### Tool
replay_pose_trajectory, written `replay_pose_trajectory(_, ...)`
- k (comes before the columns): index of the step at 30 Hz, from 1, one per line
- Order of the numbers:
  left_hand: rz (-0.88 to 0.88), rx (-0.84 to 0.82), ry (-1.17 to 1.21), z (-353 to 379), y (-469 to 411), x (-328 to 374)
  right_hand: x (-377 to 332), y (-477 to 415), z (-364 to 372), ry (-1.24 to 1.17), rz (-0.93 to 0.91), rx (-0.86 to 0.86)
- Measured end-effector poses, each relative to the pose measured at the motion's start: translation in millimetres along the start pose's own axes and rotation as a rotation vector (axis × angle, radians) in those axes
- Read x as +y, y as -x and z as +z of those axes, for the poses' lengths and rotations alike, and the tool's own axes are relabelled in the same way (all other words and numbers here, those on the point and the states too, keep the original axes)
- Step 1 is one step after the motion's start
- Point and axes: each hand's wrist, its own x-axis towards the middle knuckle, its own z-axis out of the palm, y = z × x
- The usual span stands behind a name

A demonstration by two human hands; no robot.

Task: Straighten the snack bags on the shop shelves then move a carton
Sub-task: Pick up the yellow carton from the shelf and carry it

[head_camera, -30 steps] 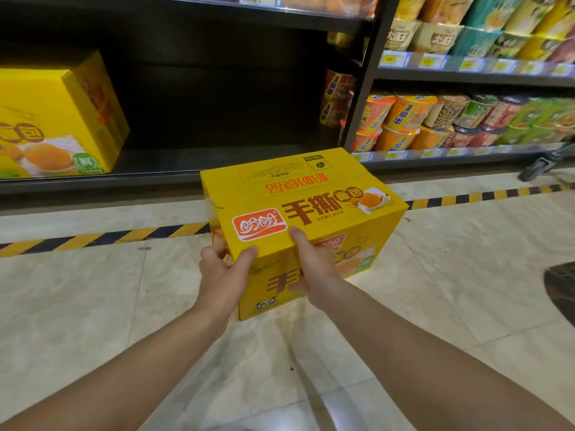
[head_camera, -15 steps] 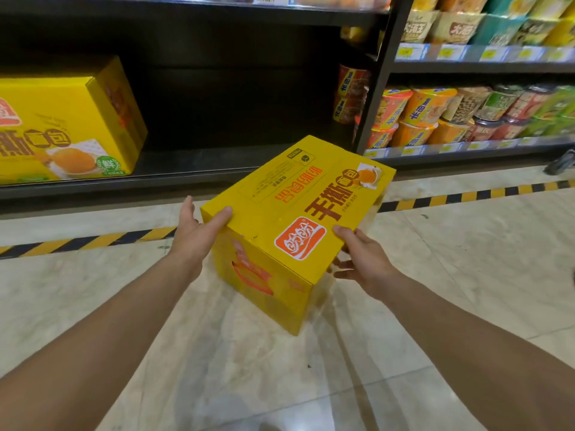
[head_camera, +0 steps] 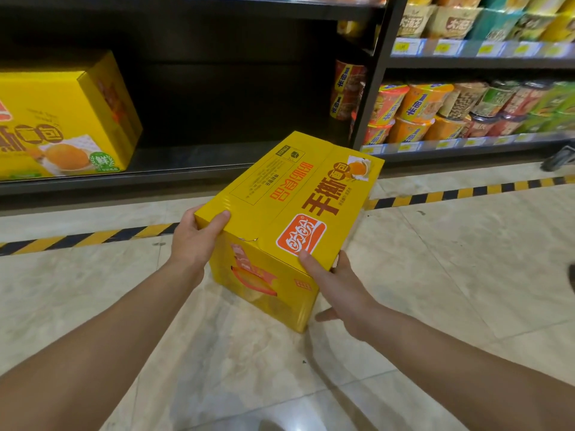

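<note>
1. Carton (head_camera: 289,219) turned: long axis now runs far-right, held above floor (head_camera: 451,275) before the low shelf (head_camera: 186,169).
2. Left hand (head_camera: 193,241), right hand (head_camera: 339,290) regripped, fingers clamping its near corners.
3. Move likely underway.

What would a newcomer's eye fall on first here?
The yellow carton in mid-frame, gripped at its near corners by the left hand and the right hand. Next, a second carton of the same yellow sits on the dark bottom shelf at left, and bright noodle cups crowd the shelves at right.
</note>
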Motion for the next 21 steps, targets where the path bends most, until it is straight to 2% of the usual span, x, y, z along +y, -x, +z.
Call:
replay_pose_trajectory(5,0.021,0.086,0.007,14,20,-6,0,0,-20,-0.040,-0.040,-0.023)
replay_pose_trajectory(10,0.035,0.092,0.022,36,56,-11,-3,3,-53,0.014,-0.036,-0.016)
replay_pose_trajectory(21,0.034,0.004,-0.058,51,96,-20,18,3,-52,-0.152,0.101,0.427)
